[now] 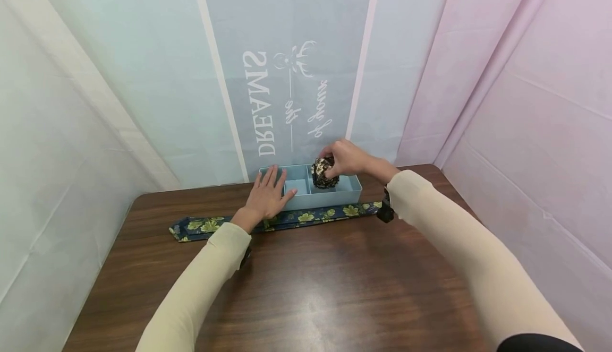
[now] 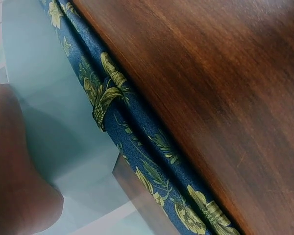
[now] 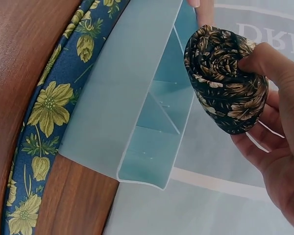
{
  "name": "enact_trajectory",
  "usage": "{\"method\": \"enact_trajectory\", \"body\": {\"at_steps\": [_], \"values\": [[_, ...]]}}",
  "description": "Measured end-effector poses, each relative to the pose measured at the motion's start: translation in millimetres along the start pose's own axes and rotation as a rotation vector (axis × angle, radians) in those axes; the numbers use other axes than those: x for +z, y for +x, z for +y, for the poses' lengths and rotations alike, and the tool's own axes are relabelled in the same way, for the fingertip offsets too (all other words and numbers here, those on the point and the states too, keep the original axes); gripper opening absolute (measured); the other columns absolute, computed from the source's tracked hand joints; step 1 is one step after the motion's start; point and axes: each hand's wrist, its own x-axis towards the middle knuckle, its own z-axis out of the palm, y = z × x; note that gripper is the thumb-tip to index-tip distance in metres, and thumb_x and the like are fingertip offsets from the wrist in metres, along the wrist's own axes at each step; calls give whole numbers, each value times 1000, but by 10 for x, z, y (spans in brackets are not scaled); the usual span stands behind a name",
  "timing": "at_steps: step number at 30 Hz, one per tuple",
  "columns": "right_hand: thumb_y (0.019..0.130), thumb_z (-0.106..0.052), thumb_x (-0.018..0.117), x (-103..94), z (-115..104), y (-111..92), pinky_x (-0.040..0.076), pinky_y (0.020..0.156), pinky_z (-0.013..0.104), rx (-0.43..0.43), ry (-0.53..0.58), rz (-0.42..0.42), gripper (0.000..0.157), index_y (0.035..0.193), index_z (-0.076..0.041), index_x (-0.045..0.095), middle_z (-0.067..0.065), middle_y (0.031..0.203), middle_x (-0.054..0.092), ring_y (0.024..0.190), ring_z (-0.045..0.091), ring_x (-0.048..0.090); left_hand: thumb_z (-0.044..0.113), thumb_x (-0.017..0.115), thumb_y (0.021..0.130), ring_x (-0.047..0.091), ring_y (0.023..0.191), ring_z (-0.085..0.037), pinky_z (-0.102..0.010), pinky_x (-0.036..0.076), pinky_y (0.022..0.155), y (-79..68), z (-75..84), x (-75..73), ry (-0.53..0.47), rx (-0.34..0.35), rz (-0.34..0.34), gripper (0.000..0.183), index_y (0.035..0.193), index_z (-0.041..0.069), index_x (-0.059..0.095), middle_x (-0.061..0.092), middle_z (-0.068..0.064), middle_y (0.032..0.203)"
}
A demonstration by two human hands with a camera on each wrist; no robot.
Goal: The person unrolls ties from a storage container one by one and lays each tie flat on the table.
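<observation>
A rolled-up dark necktie with a tan and cream floral print [image 3: 228,81] is gripped by my right hand [image 1: 346,159], thumb pressed at the coil's centre and fingers round its far side. The roll is held above a light blue divided box [image 1: 330,199], over its right-hand part. My left hand [image 1: 265,198] lies with fingers spread across the box's left end. In front of the box a long navy necktie with yellow-green flowers [image 1: 306,218] is stretched out flat, folded lengthwise. The left forearm crosses over it.
The box stands at the back of the brown wooden table [image 1: 306,277], close to a printed curtain [image 1: 296,33]. Dividers [image 3: 164,112] split its inside into compartments. Pale fabric hangs at both sides of the table.
</observation>
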Motion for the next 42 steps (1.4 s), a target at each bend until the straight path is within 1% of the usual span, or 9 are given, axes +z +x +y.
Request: {"method": "enact_trajectory", "body": {"at_steps": [4, 9, 14, 17, 21, 26, 33, 36, 42], "values": [[72, -22, 80, -27, -45, -28, 49, 65, 29, -5, -5, 2, 43, 110, -3, 72, 7, 95, 73, 64, 12, 56, 70, 14, 97, 1, 151, -28, -54, 4, 120, 8, -12, 4, -7, 7, 4, 82, 158, 15, 12, 1, -13, 164], [72, -23, 81, -39, -129, -80, 48, 61, 27, 6, 23, -23, 45, 110, -2, 72, 5, 93, 72, 63, 11, 56, 69, 16, 97, 1, 151, -28, -53, 4, 120, 7, -21, 25, -11, 11, 10, 81, 158, 15, 12, 2, -13, 164], [71, -23, 81, -33, -219, -149, 47, 61, 26, -2, -9, -30, 44, 109, -3, 72, 4, 93, 73, 63, 9, 55, 66, 20, 99, 2, 151, -28, -54, 4, 120, -4, -17, 20, -16, 20, 16, 79, 158, 14, 14, 3, -13, 164], [71, -23, 81, -28, -272, -195, 46, 58, 25, -16, -21, -35, 43, 108, -4, 73, 2, 89, 72, 59, 8, 53, 66, 20, 99, 3, 151, -28, -54, 4, 120, -8, -12, 12, -20, 25, 20, 79, 158, 13, 15, 4, -13, 164], [71, -23, 79, -9, -327, -255, 40, 51, 24, -32, -19, -52, 42, 109, -6, 73, -3, 80, 68, 51, 7, 46, 65, 20, 99, 5, 151, -28, -54, 5, 120, -10, -9, 18, -23, 29, 26, 79, 158, 13, 16, 5, -13, 164], [72, -23, 80, 4, -406, -330, 42, 52, 24, -49, 1, -71, 45, 113, -4, 71, 0, 87, 71, 51, 6, 44, 65, 21, 100, 5, 151, -28, -54, 5, 120, -10, -22, 30, -26, 34, 33, 79, 158, 12, 17, 6, -13, 164], [73, -22, 78, 63, -476, -454, 46, 60, 24, -62, 13, -78, 43, 112, -6, 71, 1, 98, 72, 61, 3, 53, 64, 23, 100, 7, 151, -28, -56, 5, 119, -16, -53, 57, -21, 60, 41, 78, 157, 11, 18, 7, -13, 164], [75, -23, 77, 121, -503, -511, 46, 59, 24, -73, 9, -86, 40, 112, -8, 72, -1, 95, 71, 62, 2, 54, 62, 24, 101, 8, 151, -29, -56, 5, 119, -19, -61, 64, -17, 69, 47, 77, 157, 10, 18, 8, -14, 164], [73, -21, 78, 284, -526, -614, 47, 59, 21, -135, -4, -80, 37, 107, -9, 73, -2, 93, 72, 65, 1, 56, 62, 25, 101, 7, 151, -27, -55, 6, 119, -37, -48, 28, -19, 73, 44, 76, 157, 10, 19, 9, -13, 164]]}}
